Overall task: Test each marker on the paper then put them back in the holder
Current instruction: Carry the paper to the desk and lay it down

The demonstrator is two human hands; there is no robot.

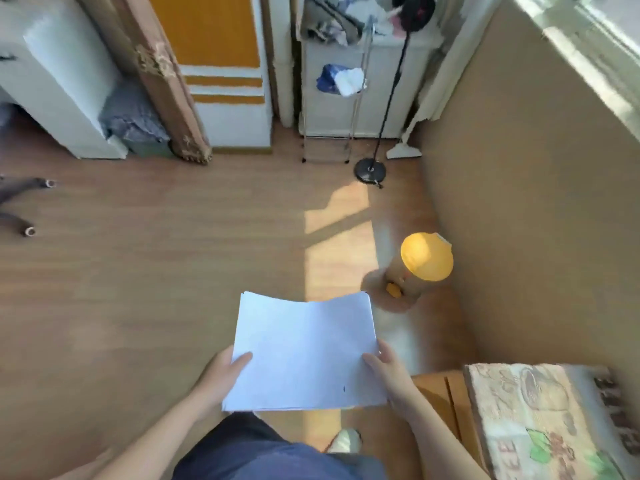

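Gripping paper stack (304, 351) at lower centre, left hand (221, 372) and right hand (388, 372) pinching opposite edges, likely keeping sheets flat for carrying; no markers visible.

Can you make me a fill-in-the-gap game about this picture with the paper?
1. The stack of paper is held by ____ hands.
2. The left hand grips the paper's ____ edge.
3. The round lid on the container standing on the floor is ____ in colour.
4. The paper's top sheet is mostly ____ in colour.

Missing words: two; left; orange; white
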